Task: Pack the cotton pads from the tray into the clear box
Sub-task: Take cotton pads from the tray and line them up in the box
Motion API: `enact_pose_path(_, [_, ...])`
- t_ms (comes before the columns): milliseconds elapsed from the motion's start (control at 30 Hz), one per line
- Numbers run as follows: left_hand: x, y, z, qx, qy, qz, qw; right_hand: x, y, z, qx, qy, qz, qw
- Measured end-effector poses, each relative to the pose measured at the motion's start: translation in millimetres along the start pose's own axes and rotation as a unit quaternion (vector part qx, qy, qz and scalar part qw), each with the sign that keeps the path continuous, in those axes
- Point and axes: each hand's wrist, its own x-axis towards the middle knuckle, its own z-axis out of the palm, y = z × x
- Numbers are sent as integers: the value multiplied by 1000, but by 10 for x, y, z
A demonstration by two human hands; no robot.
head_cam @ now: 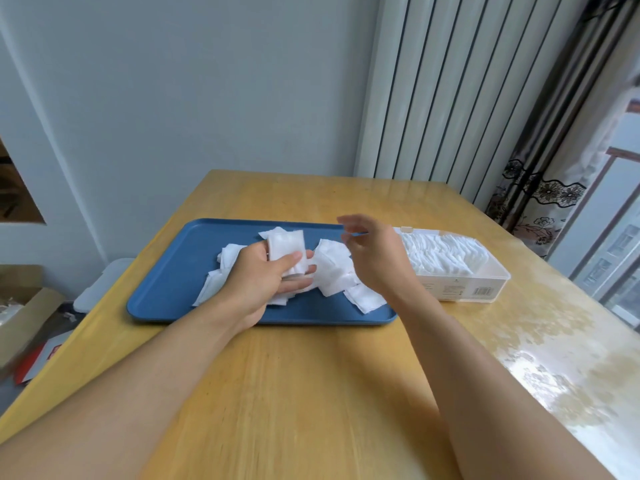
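Head view looks down over both bare forearms onto a wooden table [311, 375]. Closed round a small stack of cotton pads [286, 249], the left hand [266, 275] has its thumb across the front and its fingers curled behind; the stack stands on end, its long axis roughly upright and leaning slightly away from the person, raised above the blue tray [166, 292]. The pads look soft and fibrous, white, squarish with faintly stitched edges. Under and around that hand, loose pads [334, 268] lie in a rumpled heap on the tray, some flat, some overlapping and tilted, spreading from behind the left wrist across to beneath the right hand. The tray is smooth matte plastic, rectangular with rounded corners and a low raised rim, its long side running across the table.

The right hand [372, 249] hovers just to the right of the held stack, above the tray's right end, palm turned toward the left hand, fingers loosely spread and slightly bent, holding nothing. Just beyond it to the right sits the clear box [460, 289], a long rectangular tub of transparent plastic, lying obliquely on the table, with rows of white pads packed on edge inside. A small printed label shows on its near wall.
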Motion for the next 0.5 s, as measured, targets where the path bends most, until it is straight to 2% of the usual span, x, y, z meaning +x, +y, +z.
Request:
enact_pose_path(67, [37, 17, -49, -12, 26, 1, 1000, 20, 68, -46, -92, -38, -3, 995])
enact_pose_path(133, [60, 38, -82, -29, 49, 5, 998, -3, 107, -23, -170, -112, -5, 979])
enact_pose_path(200, [70, 55, -84, -39, 62, 6, 997, -32, 133, 67, -206, -155, -1, 966])
enact_pose_path(300, [77, 45, -88, -38, 73, 0, 997, -10, 179, 202, -191, -139, 22, 971])
enact_pose_path(433, [90, 0, -97, -19, 76, -13, 997, 43, 236, 281, -245, -122, 34, 961])
enact_pose_path(500, [90, -2, -94, -20, 76, -15, 997, 54, 258, 310, -206, -106, 40, 972])
